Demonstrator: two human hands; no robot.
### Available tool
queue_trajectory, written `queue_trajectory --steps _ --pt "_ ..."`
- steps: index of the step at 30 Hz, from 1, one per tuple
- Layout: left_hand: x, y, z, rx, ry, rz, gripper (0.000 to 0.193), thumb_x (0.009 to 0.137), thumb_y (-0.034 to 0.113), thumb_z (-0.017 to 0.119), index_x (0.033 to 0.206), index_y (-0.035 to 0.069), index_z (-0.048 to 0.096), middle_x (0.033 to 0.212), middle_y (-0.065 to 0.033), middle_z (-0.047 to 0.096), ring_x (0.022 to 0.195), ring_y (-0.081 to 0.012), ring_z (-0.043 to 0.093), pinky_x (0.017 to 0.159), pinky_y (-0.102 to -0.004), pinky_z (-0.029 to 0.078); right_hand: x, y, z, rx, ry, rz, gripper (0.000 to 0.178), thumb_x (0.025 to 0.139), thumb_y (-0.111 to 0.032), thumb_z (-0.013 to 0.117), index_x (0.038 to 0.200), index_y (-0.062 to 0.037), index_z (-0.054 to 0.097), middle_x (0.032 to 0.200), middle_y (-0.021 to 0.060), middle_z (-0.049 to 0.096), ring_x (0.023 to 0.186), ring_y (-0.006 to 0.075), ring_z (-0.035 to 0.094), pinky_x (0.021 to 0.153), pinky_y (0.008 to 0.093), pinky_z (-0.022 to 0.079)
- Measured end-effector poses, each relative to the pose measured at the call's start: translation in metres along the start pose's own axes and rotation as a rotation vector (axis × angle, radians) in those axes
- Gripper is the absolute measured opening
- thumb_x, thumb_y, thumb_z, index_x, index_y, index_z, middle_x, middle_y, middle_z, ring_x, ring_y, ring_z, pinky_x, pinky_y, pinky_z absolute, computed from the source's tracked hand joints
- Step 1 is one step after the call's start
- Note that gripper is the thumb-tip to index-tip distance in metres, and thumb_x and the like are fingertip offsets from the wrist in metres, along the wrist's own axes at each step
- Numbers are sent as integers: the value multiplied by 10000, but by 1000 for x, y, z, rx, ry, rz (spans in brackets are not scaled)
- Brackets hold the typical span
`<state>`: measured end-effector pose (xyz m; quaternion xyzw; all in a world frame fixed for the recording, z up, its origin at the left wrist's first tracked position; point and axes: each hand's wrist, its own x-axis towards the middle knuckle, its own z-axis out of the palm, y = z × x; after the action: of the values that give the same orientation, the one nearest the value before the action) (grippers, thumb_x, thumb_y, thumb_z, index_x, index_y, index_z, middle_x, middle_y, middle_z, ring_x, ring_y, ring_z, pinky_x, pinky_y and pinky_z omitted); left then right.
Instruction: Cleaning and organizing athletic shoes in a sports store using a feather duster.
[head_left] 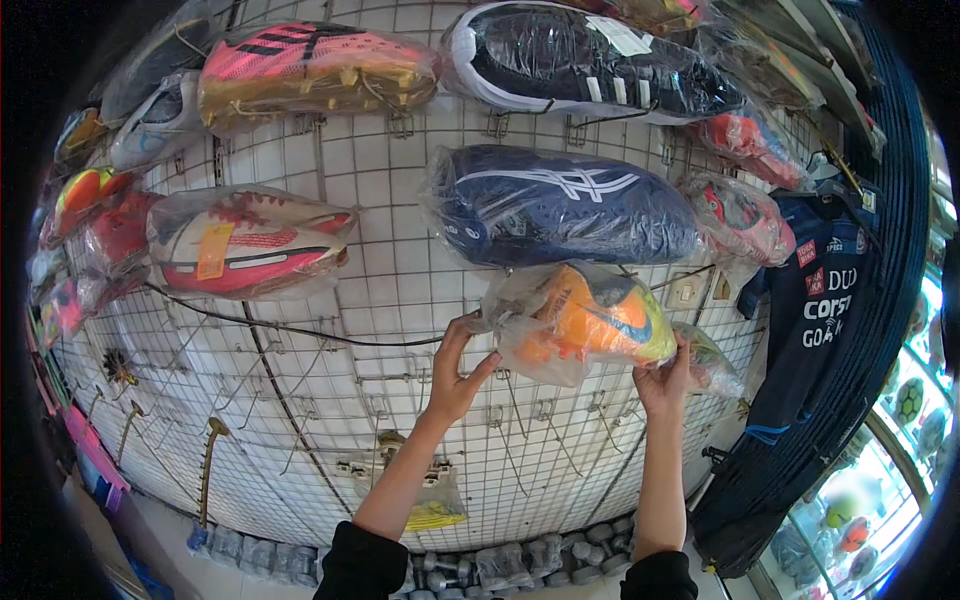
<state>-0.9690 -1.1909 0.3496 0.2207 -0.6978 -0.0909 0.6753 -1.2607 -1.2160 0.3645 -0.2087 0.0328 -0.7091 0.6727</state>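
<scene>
An orange and yellow sports shoe (600, 318) with a blue mark on its side sits in a clear plastic bag (545, 368), in front of the wire grid wall. My left hand (458, 378) is at the bag's gathered left end, fingertips against the plastic and thumb lower down. At the yellow right end, my right hand (664, 382) pinches the bag from below. Just above hangs a bagged navy shoe (570, 210) with white stripes. Part of another bagged shoe (708, 360) shows behind my right hand.
More bagged shoes hang on the wire grid (330, 400), including a red and cream shoe (250, 245) and a black shoe (600, 65). Thin metal hooks stick out below. Dumbbells (440, 570) line the floor. A navy jersey (815, 290) hangs right, near a glass case (880, 470).
</scene>
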Motion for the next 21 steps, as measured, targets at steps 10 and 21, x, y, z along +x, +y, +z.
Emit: queue_trajectory --steps 10,21 --pt "-16 6 -1 316 -46 197 606 626 144 789 1143 16 500 1114 -138 503 1035 -230 501 845 -328 420 6 21 -7 -13 -107 -116 374 847 -343 495 1110 -78 466 1123 59 520 990 211 512 787 364 438" --pt "-13 -21 23 139 211 72 388 626 62 759 940 13 536 841 -67 555 773 -165 510 751 -297 419 28 13 -6 -138 -149 -166 461 793 -181 489 1231 -84 382 1208 91 464 1115 236 462 936 400 381"
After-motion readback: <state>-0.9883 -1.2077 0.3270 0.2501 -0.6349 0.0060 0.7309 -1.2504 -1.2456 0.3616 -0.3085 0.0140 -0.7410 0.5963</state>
